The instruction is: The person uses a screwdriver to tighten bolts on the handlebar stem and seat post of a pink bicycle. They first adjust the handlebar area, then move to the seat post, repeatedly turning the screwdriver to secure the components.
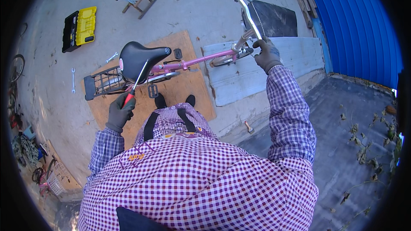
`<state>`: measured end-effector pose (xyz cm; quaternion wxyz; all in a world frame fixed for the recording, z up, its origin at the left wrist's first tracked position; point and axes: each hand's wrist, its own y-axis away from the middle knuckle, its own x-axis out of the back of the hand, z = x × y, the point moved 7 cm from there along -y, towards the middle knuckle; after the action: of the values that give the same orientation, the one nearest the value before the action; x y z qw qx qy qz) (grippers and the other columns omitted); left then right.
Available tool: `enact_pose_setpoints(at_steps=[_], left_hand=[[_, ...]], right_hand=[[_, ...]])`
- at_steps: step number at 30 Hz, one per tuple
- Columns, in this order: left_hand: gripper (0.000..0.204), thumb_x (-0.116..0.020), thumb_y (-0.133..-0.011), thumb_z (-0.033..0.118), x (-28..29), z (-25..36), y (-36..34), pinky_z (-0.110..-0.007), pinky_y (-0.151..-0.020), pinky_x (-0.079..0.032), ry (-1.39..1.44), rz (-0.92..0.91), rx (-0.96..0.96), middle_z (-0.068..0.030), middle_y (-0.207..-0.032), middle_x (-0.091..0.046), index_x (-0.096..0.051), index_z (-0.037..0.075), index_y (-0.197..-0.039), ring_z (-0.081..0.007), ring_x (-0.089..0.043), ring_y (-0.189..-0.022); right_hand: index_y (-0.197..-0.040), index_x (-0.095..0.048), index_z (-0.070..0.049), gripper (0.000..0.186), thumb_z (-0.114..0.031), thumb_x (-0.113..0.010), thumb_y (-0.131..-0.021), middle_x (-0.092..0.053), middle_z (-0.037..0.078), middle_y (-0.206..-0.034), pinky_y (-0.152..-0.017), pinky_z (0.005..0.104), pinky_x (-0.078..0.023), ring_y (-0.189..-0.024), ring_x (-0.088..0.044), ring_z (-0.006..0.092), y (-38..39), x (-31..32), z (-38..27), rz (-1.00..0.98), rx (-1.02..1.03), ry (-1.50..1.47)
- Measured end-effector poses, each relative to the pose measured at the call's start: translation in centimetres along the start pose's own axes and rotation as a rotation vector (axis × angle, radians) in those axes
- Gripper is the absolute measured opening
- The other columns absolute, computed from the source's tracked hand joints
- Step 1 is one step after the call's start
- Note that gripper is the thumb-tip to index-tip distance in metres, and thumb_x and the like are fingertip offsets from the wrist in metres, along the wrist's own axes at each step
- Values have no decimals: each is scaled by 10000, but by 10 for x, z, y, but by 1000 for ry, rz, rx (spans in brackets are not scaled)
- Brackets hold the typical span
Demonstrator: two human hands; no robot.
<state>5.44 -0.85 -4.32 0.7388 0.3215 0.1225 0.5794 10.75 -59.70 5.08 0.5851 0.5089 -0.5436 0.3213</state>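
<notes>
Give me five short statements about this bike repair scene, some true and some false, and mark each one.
1. The left hand holds a red-handled screwdriver. True.
2. The right hand rests on the black saddle. False: it grips the handlebar, and the saddle is nearer the left hand.
3. The bicycle frame is green. False: it is pink.
4. A yellow and black toolbox lies open on the ground, beyond the rear rack. True.
5. Both hands are bare. False: both wear dark grey gloves.
</notes>
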Motion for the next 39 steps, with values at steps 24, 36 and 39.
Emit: enact_pose_setpoints(at_steps=[24,36,39], left_hand=[[463,-720,-985,292,4,-17,-4,-252,-450,-439,-23,-90,-26,-44,-807,-652,-640,21,-1351,-116,-597,-535],[480,-746,-957,261,3,-5,-10,-241,-477,-429,-32,-106,-5,-23,-828,-654,-639,36,-1367,-100,-585,-560],[479,-749,-958,266,1,0,-12,-242,-475,-429,-44,-117,-5,-19,-822,-650,-642,38,-1365,-98,-583,-557]], right_hand=[[-1411,-581,-155,715,-206,-909,-778,-613,187,-1347,-964,398,-561,-1152,-681,325,61,17,39,284,-180,-113],[-1494,-496,-245,782,-276,-856,-800,-471,220,-1508,-1181,584,-335,-1478,-313,485,87,18,22,392,-42,13],[-1513,-472,-283,824,-279,-867,-789,-449,213,-1529,-1190,563,-333,-1490,-307,463,89,17,7,443,-18,110]])
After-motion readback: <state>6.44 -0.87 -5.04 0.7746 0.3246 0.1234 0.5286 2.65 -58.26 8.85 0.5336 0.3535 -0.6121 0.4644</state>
